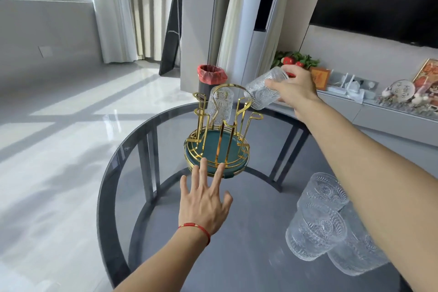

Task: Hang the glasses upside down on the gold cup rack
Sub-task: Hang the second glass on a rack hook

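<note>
The gold cup rack [219,125] with a green round base stands in the middle of the round glass table [248,256]. One embossed clear glass [220,104] hangs upside down on a far prong. My right hand [294,87] grips a second glass [265,89], tilted with its mouth pointing down-left, just above the rack's right prongs. My left hand [206,199] is spread flat, fingertips touching the near rim of the rack's base. Three more glasses [324,216] stand at the table's near right, partly behind my right forearm.
A black bin with a red liner [211,78] stands on the floor behind the table. A low white cabinet [379,106] with decorations runs along the right wall under a dark screen. Pale floor lies to the left.
</note>
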Available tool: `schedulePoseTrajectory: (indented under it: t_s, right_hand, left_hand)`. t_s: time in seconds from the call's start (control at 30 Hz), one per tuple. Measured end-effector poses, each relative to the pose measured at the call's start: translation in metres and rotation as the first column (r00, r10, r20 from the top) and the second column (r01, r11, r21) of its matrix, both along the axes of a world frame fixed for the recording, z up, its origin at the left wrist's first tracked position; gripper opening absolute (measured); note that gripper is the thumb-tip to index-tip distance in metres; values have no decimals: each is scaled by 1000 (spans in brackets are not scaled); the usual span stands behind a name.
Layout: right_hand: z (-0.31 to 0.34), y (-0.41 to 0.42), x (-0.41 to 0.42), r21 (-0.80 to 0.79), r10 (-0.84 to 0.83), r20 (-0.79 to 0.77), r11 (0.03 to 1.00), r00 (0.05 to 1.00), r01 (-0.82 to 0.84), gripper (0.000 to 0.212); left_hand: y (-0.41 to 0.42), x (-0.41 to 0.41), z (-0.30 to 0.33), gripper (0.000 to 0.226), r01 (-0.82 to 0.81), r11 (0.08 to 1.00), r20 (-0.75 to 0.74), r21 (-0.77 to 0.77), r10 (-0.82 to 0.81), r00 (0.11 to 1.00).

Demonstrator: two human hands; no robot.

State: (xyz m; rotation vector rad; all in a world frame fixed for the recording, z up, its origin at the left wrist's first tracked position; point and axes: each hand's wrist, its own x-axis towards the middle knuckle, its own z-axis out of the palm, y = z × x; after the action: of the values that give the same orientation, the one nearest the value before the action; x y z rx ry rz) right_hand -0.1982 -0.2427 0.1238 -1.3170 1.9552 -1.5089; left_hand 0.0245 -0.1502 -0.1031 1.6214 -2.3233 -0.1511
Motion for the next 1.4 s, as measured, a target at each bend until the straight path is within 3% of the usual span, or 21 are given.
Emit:
schedulePoseTrajectory:
  t_s: [0.2,0.33,0.77,0.9,1.03,1.17,1.3,1.4]
  right_hand:
    - [-5,-21,-1,117,212,-203,975,956,-191,75]
    - [-13,-29,-3,202,316,-324,944,892,-262,58]
    - [-39,-40,8,366,453,-331,870,828,-330,50]
    - [-34,-41,4,396,523,-257,824,813,-405,53]
    - [-28,-26,-1,309,507,-149,839,849,-447,59]
    - [-31,20,-3,185,377,-267,923,887,-337,37]
    - [-36,92,0,120,282,-396,959,874,-255,30]
    - [-46,151,-1,-17,184,-417,977,890,-211,27]
  left_hand:
    - [0,-1,-1,73,4,1000,-9,-8,-4,1000]
    - [-1,-2,-2,73,6,1000,-16,-10,-6,1000]
    - [-2,-3,-3,73,4,1000,2,1,-4,1000]
    - [-1,-2,-3,73,0,1000,8,-9,0,1000]
    - [-1,-2,-1,73,2,1000,20,-7,-2,1000]
    - [-1,0,2,73,-7,1000,30,-16,8,1000]
    - [0,1,8,74,-5,1000,32,-15,6,999]
    - [8,0,21,76,-11,1000,54,0,11,998]
